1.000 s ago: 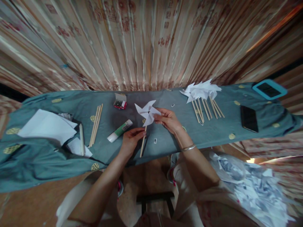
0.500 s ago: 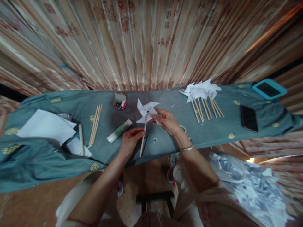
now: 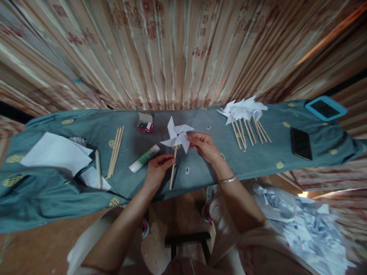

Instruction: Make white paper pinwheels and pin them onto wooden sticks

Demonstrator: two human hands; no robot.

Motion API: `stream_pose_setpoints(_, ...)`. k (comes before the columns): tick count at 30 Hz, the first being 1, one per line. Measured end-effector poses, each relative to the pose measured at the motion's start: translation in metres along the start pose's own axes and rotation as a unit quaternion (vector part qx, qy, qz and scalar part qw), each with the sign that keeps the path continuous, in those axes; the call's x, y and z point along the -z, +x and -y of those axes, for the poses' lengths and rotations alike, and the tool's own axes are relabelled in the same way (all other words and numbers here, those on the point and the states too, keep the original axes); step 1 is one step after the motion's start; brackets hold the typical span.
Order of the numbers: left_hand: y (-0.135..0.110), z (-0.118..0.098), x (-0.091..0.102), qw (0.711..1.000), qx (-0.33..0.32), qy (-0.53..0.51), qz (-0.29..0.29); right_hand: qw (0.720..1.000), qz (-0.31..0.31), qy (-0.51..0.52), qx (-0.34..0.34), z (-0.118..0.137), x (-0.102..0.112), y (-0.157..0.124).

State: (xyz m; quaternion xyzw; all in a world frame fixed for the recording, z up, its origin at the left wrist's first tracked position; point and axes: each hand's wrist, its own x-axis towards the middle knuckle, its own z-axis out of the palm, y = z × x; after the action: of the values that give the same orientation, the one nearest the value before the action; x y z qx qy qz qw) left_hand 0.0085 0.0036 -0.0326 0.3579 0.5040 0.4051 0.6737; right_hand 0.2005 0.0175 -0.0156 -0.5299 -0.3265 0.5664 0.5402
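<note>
A white paper pinwheel point(image 3: 174, 133) with a dark pin at its centre faces me above the middle of the table. My left hand point(image 3: 157, 172) pinches its wooden stick between thumb and fingers, a little below the blades. At the wheel's right edge, the thumb and fingertips of my right hand point(image 3: 203, 145) are closed on a paper blade. A green and white glue stick point(image 3: 145, 158) lies just left of my left hand. Behind it stands an opened small box point(image 3: 145, 124) with dark pins inside.
Loose wooden sticks point(image 3: 115, 152) and white paper sheets point(image 3: 57, 154) lie on the left, with a pale rod point(image 3: 98, 168) beside them. Several finished pinwheels point(image 3: 243, 110) are at back right, near a phone point(image 3: 301, 143) and blue-framed device point(image 3: 326, 108). A bag of paper scraps point(image 3: 309, 229) is below.
The pinwheel's blades have turned about their pin. My right hand has shifted slightly, its fingertips now at the wheel's right edge. My left hand stays on the stick.
</note>
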Motion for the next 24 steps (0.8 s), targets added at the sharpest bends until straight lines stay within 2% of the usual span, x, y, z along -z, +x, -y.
stream_pose_setpoints(12, 0.0005, 0.0012, -0.0005, 1.000, 0.005, -0.019, -0.005, 0.997, 0.012, 0.061, -0.048, -0.0046, -0.0065, -0.0007)
stream_pose_setpoints(24, 0.0013, 0.0024, -0.0003, 1.000, -0.006, -0.015, 0.004, 0.996, 0.049, 0.052, -0.048, -0.0068, -0.0096, -0.0033)
